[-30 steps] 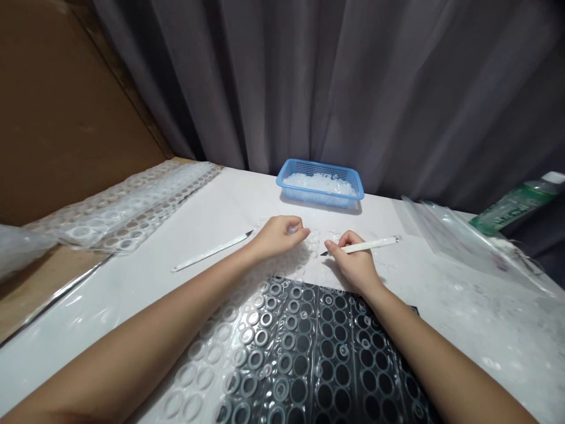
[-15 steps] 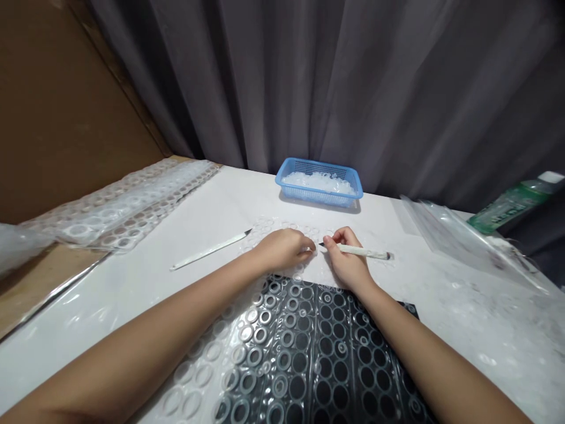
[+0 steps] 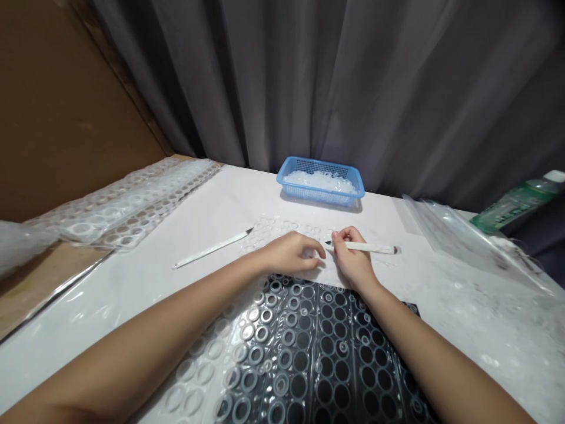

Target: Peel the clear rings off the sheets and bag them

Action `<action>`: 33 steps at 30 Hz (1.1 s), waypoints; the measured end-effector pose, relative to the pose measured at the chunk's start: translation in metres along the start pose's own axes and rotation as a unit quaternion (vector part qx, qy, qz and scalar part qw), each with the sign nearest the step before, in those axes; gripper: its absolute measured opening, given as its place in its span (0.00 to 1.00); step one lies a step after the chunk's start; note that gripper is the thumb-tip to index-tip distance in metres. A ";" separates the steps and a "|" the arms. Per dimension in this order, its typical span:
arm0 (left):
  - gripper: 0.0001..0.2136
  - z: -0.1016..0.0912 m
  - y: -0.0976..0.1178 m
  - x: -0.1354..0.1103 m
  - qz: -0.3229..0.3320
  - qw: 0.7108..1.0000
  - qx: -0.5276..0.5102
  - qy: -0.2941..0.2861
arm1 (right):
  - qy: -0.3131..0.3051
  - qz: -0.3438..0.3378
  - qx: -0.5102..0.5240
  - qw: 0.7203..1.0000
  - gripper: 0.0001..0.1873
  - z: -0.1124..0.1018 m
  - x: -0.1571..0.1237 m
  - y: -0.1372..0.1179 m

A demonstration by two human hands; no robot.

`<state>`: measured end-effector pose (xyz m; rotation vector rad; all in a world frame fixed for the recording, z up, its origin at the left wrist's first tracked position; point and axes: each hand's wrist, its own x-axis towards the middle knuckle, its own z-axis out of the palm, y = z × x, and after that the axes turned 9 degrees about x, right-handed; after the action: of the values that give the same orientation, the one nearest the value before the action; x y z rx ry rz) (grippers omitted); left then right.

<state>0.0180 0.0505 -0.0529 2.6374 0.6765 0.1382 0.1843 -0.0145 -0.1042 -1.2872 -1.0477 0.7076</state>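
Left hand point(image 3: 293, 253) arched low with its fingertips pinched on the clear plastic sheet point(image 3: 207, 359) of moulded rings, mid-table point(image 3: 229, 200). Right hand point(image 3: 353, 262) grips a slim white knife point(image 3: 368, 248), with the tip at the left fingers. Glossy black mat point(image 3: 339, 359) underneath, blue mesh basket point(image 3: 320, 182) beyond.

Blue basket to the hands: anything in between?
Head view: just the far end of the clear ring sheet on white table, between blue basket, left hand and right hand.
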 end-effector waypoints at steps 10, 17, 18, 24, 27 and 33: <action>0.12 0.005 0.007 0.003 -0.117 0.982 0.147 0.030 | -0.049 0.032 -0.114 0.992 0.19 0.001 -0.003 -0.007; 0.12 0.008 0.009 0.005 -0.114 0.979 0.166 0.031 | -0.069 0.013 -0.164 0.984 0.17 0.005 -0.002 -0.009; 0.11 0.008 0.007 0.006 -0.115 0.982 0.144 0.032 | -0.072 0.010 -0.170 0.983 0.16 0.005 -0.002 -0.010; 0.11 0.002 -0.013 0.012 -0.182 0.964 -0.148 0.128 | -0.069 0.016 -0.168 0.983 0.15 0.008 -0.002 -0.008; 0.12 0.000 -0.022 0.015 -0.217 0.931 -0.212 0.203 | -0.064 0.079 -0.119 0.988 0.13 0.009 0.005 -0.010; 0.11 -0.002 -0.021 0.010 -0.206 0.940 -0.129 0.240 | -0.004 0.056 -0.064 0.996 0.11 0.013 0.026 -0.015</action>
<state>0.0167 0.0727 -0.0595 2.1619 1.2578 0.7091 0.1806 0.0112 -0.0847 -1.4639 -1.0481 0.7390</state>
